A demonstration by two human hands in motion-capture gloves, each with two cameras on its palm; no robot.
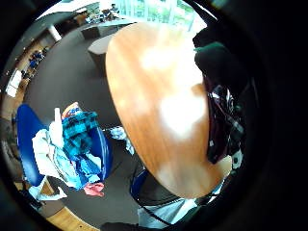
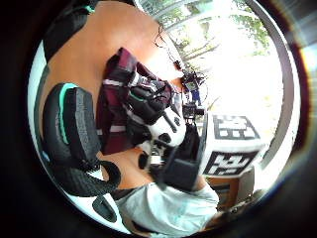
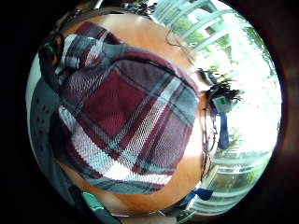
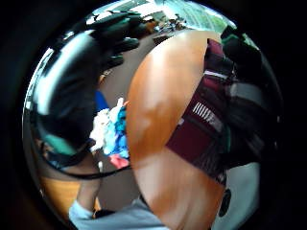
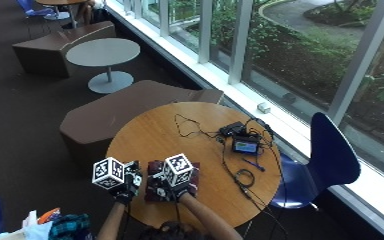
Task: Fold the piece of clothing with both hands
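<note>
A folded plaid shirt point(image 5: 160, 186) lies on the round wooden surface point(image 5: 179, 140) under the right hand point(image 5: 179, 187), whose fingers rest flat, while the left hand point(image 5: 127, 186) hovers beside it with fingers relaxed, so lifting either could let the fold spring open.

A lounge or common area of an office-like or campus building is suggested by dark carpet point(image 5: 19, 100), a round wooden table point(image 5: 172, 135), a small grey side table point(image 5: 103, 52), brown upholstered benches point(image 5: 125, 107), blue chairs point(image 5: 328, 155) and full-height windows point(image 5: 292, 45) onto greenery.
</note>
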